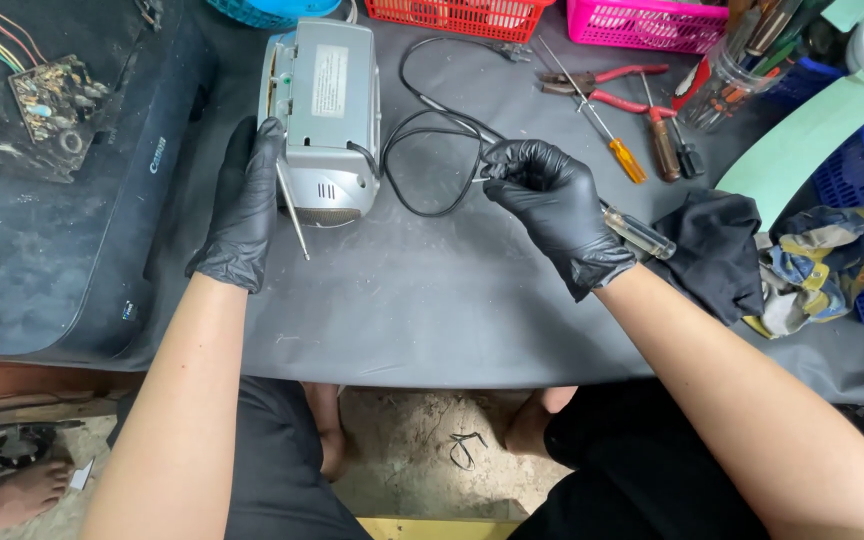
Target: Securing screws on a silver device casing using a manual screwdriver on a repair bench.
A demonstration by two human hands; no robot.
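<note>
We have the silver radio (324, 120) lying on the grey bench (432, 300), near its far edge, with our left hand (244, 205) laid flat against its left side — fingers open, steadying rather than gripping. Its long axis runs away from us, with the vented end toward us and the far end toward the red basket (457, 15). The thin antenna (293, 215) slants out from the near end, pointing back toward us and a little right.

Our right hand (552, 205) has its grip closed on a clear-handled screwdriver (637, 232); the handle trails out to the right past the wrist, and the shaft is hidden under the fingers, pointing roughly left toward the black power cord (422, 130) looped beside the radio.

The risks, as we judge them: the left hand only rests on the smooth case, so a push from the tool could slide the radio; the loose antenna could bend under a forearm; and the cord loop — lying right at the fingertips — could snag the screwdriver tip.
</note>
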